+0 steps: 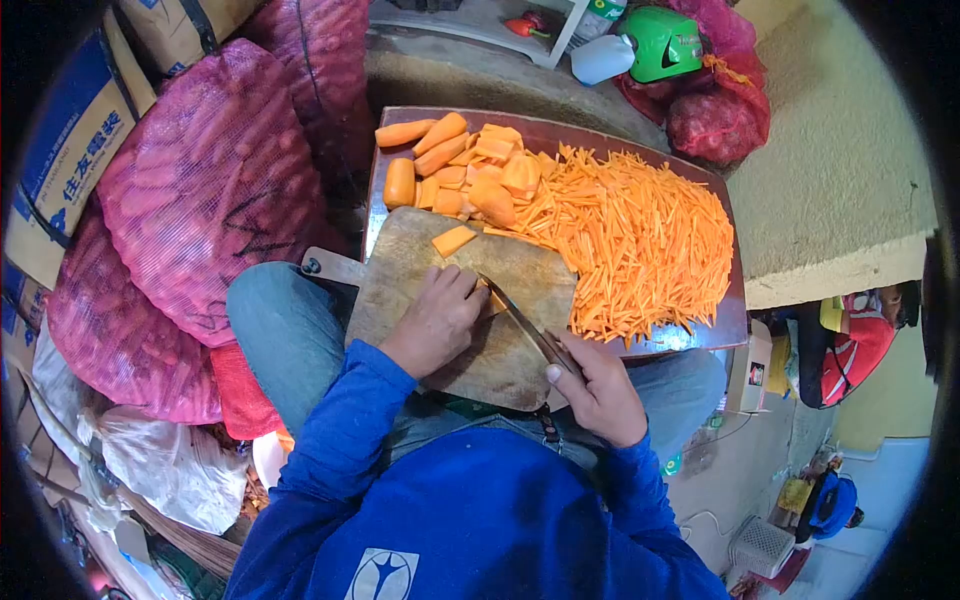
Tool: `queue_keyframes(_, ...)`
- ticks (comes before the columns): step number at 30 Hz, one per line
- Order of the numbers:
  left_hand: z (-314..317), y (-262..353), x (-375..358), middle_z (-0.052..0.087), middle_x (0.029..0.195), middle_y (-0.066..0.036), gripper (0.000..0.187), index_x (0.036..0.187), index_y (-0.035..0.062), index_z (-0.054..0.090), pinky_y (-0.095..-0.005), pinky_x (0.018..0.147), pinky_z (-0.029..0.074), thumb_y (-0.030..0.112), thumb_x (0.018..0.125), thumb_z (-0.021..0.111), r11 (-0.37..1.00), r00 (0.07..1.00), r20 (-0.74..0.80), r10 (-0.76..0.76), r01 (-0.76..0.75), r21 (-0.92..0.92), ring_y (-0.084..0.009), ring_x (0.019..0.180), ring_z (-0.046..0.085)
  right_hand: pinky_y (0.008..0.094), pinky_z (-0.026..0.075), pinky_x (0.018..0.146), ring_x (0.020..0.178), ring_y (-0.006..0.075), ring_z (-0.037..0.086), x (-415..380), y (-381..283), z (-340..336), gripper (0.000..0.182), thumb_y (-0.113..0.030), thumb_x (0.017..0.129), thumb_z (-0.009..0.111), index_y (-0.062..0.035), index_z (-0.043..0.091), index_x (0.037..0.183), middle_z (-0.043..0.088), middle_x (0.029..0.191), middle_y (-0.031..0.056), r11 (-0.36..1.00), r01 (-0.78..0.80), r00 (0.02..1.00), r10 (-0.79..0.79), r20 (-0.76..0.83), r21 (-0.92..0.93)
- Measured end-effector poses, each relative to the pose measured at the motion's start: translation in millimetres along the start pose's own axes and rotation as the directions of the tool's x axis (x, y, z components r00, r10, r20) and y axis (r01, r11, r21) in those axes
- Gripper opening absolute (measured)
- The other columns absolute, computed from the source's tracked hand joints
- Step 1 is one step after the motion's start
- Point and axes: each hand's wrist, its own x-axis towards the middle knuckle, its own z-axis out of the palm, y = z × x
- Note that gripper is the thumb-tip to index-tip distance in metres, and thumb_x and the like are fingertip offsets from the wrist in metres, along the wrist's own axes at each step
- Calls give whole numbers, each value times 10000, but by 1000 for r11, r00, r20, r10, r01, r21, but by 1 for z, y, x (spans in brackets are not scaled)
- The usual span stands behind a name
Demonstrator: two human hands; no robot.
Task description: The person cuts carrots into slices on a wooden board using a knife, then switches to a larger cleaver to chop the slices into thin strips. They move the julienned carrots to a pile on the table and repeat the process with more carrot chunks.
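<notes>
My right hand is closed around the handle of a knife, its blade pointing up and left across the wooden cutting board. Curled on the board, my left hand presses a carrot piece against the blade; its fingers hide most of that piece. A flat carrot slice lies near the board's upper edge. Beyond the board, whole peeled carrots and thick carrot slabs sit at the left of a reddish-brown tray. A large heap of carrot strips covers its right side.
Bulging red mesh sacks stand at my left beside cardboard boxes. A green helmet, a white jug and a red mesh bag are at the back right. A concrete wall borders the right.
</notes>
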Motion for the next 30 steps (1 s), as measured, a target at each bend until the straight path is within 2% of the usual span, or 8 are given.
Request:
queue_keyframes(3,0,2,3,618,1082,-123,277,1065,17,725,-450,951,457,93,802,690,995,999,-23,46,-44,95,-316,1066,590,474,570,947,1104,484,719,-7,-6,6,477,-161,1041,677,56,573,1453,720,1198,317,994,-100,992,103,73,-42)
queue_keyframes(4,-1,3,4,618,1082,-123,277,1065,17,725,-450,951,457,93,802,690,995,999,-17,48,-46,93,-316,1066,590,504,570,928,1090,494,711,-8,-5,10,506,-168,1045,668,42,542,1487,715,1187,319,997,21,999,-19,38,-69)
queue_keyframes(11,5,7,3,636,1067,-96,193,1000,45,752,-445,940,451,100,830,679,996,1000,-24,20,-18,87,-294,1054,600,516,563,940,1129,511,699,-9,-22,3,485,-174,1056,641,37,554,1484,713,1199,328,987,-89,990,103,99,-134)
queue_keyframes(13,5,5,4,638,1067,-96,182,985,48,754,-444,935,449,98,822,690,997,999,-47,15,-11,71,-295,1052,600,591,558,803,955,525,703,1,-21,8,440,-167,1045,623,-8,507,1438,716,1048,314,985,-61,989,81,121,-162)
queue_keyframes(16,3,8,2,637,1117,-114,342,1085,27,763,-457,954,438,27,748,701,997,997,-12,-79,79,-3,-329,1074,596,603,553,778,926,533,701,15,-10,13,414,-180,1048,614,-26,500,1414,715,1002,307,980,-31,991,56,124,-195)
queue_keyframes(19,6,11,1,644,1123,-111,401,1131,44,775,-465,943,434,24,736,708,996,995,-62,-72,75,45,-334,1071,595,603,551,778,934,537,695,18,-7,10,414,-185,1048,618,-39,500,1417,714,1004,311,981,-87,979,116,169,-173)
queue_keyframes(21,10,9,0,640,1105,-107,302,1072,59,785,-474,934,421,84,778,721,994,994,-82,-78,83,65,-316,1067,587,604,548,780,937,537,695,10,-10,10,413,-187,1050,618,-40,498,1417,715,1005,311,986,-64,986,86,141,-152)
queue_keyframes(30,12,6,-3,639,1082,-114,271,1050,41,782,-471,937,428,57,792,701,997,990,-121,-75,77,12,-331,1049,586,575,543,830,986,534,687,26,-5,25,404,-164,1063,600,-13,534,1432,702,1072,329,986,-44,990,65,126,-160)
